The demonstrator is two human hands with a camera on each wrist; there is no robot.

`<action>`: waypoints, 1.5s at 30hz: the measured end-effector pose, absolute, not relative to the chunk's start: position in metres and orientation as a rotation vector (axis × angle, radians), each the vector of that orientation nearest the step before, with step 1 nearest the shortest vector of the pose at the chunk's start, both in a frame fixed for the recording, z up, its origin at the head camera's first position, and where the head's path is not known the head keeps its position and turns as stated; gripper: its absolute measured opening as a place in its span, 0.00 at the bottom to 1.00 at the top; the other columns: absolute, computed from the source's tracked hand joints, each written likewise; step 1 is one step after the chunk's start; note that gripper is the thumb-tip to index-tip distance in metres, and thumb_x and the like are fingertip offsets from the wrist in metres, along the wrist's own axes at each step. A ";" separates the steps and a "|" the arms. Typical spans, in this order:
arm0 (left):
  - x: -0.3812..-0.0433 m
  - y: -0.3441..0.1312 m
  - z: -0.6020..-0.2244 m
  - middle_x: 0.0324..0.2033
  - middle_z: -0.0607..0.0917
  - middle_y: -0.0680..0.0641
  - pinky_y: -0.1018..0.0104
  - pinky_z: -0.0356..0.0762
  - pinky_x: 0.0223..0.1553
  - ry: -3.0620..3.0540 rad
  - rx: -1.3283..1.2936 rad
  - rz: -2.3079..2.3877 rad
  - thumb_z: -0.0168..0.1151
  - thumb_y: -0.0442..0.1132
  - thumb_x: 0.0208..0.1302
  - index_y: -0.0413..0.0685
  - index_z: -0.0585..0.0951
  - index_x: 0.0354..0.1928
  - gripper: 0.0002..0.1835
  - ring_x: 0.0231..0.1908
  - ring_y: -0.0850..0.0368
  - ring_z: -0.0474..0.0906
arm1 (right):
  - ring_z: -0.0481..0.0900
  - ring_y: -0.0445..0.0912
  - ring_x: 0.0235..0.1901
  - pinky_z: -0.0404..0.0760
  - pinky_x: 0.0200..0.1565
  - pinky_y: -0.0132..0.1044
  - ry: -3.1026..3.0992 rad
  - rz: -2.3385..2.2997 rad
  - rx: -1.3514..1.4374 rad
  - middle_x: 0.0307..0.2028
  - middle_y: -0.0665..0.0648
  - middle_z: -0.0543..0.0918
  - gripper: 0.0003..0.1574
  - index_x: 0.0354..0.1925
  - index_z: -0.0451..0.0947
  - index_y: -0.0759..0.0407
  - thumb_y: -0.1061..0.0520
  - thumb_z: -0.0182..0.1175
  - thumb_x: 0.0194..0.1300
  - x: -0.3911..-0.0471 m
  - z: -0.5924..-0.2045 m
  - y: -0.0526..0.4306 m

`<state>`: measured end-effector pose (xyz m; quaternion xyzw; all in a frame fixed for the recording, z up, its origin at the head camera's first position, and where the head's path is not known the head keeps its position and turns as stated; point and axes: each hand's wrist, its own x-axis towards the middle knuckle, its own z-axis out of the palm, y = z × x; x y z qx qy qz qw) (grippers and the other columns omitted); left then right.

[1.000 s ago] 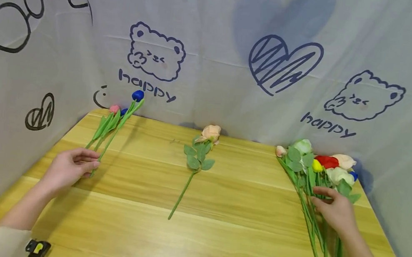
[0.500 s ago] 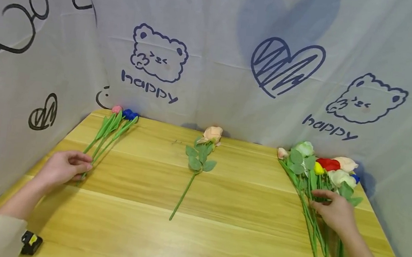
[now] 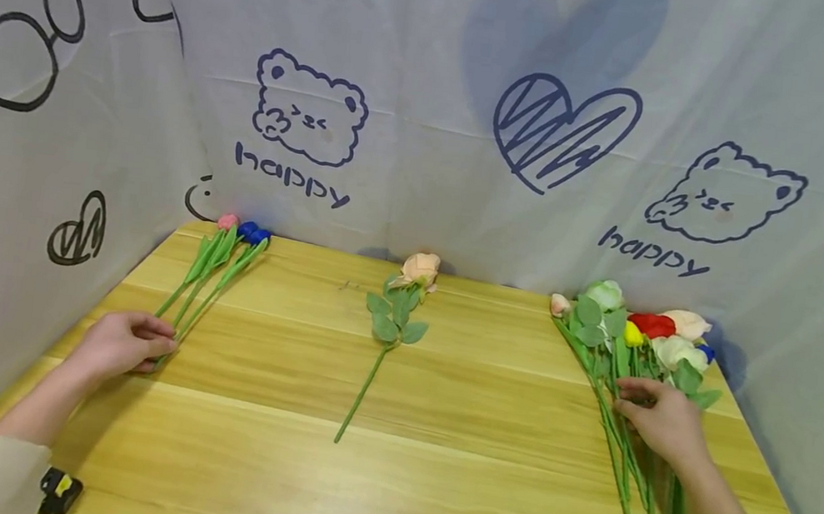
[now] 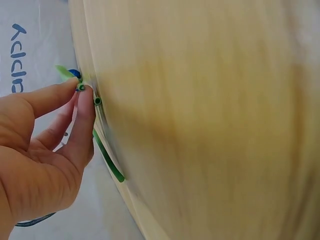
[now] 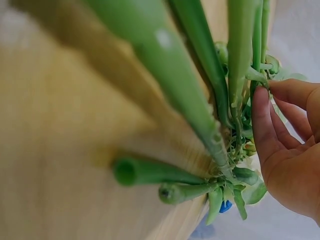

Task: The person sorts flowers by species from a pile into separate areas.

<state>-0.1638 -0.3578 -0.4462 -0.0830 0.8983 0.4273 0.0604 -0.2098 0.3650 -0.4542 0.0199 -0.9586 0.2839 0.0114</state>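
At the left of the table my left hand [image 3: 119,348] pinches the stem of a blue tulip [image 3: 260,237] between thumb and fingertips. The stem's cut end [image 4: 80,87] pokes out toward the left wrist camera. Beside it lie another blue tulip [image 3: 247,228] and a pink tulip [image 3: 228,222], heads near the back wall. On the right, my right hand [image 3: 666,422] reaches over a heap of artificial flowers. Its thumb and finger pinch a thin green flower stem [image 5: 256,50]; which bloom it carries I cannot tell. A red flower [image 3: 651,325] and a yellow tulip [image 3: 633,334] lie among the heap.
A single peach rose [image 3: 420,270] with green leaves lies mid-table, its stem angled toward the front. White cloth walls [image 3: 421,166] with drawings enclose the wooden table [image 3: 270,460] at back and sides. White roses [image 3: 681,353] are on the right heap.
The blue tulip's head has come down from in front of the back wall to beside the other tulips, as my left hand moved left and lower. My right hand stays nearly in place.
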 end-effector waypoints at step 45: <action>-0.164 -0.321 -0.427 0.54 0.82 0.34 0.64 0.87 0.33 2.875 -0.215 1.407 0.63 0.45 0.76 0.31 0.77 0.63 0.25 0.33 0.59 0.86 | 0.85 0.39 0.34 0.89 0.35 0.36 -2.766 1.306 -0.086 0.54 0.69 0.83 0.27 0.67 0.76 0.67 0.58 0.62 0.74 -0.202 -0.445 0.354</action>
